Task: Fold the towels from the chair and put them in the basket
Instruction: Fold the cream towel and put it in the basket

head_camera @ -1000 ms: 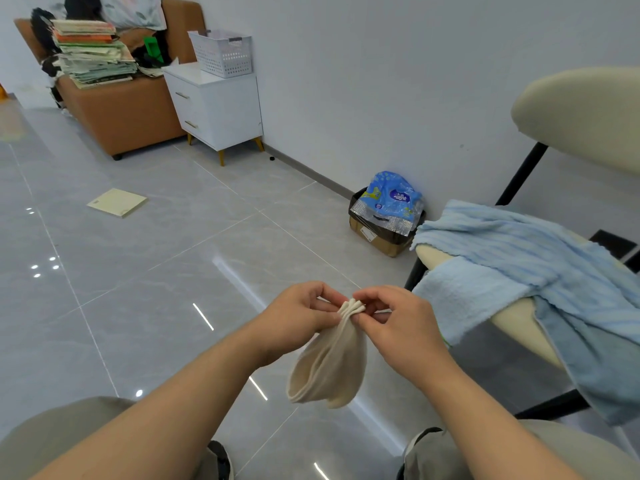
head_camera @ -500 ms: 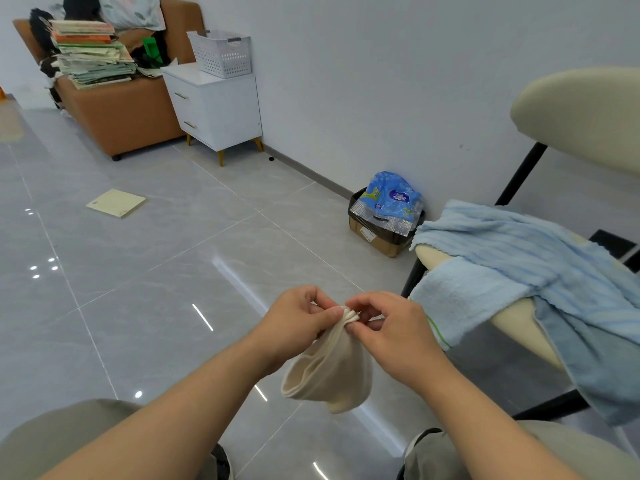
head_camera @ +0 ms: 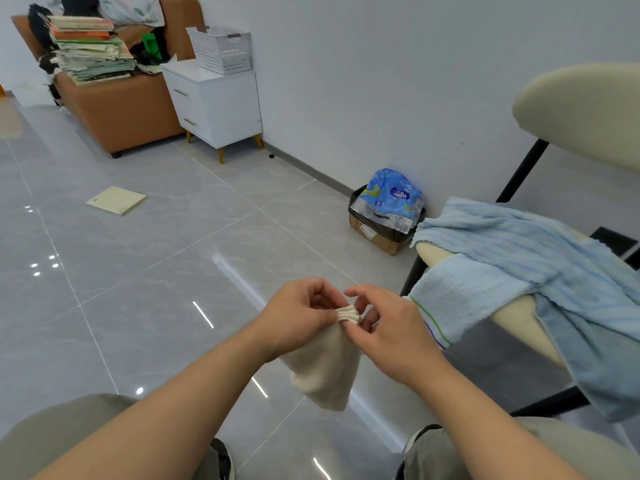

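Folding a small cream towel (head_camera: 325,368) is the job right now. The left hand (head_camera: 298,317) and the right hand (head_camera: 391,334) both pinch its bunched top edge. The rest hangs down between them, over the floor.

To do it well, I think the hands should line up the edges so they lie flat on each other, not in a bunch. Hold the corners, not the middle. Then press the fold smooth, so it does not fall open on the way to the basket (head_camera: 221,50).

Blue towels (head_camera: 519,244) lie over the seat of the chair (head_camera: 581,102) at the right, not folded yet.

The white basket stands on a white cabinet (head_camera: 214,105), far off by the wall. I cannot see into it, so I cannot tell if a towel is inside. A brown box (head_camera: 377,237) sits by the wall near the chair. It has a black bag in it, and a blue plastic pack (head_camera: 391,195) sticks out of the top.
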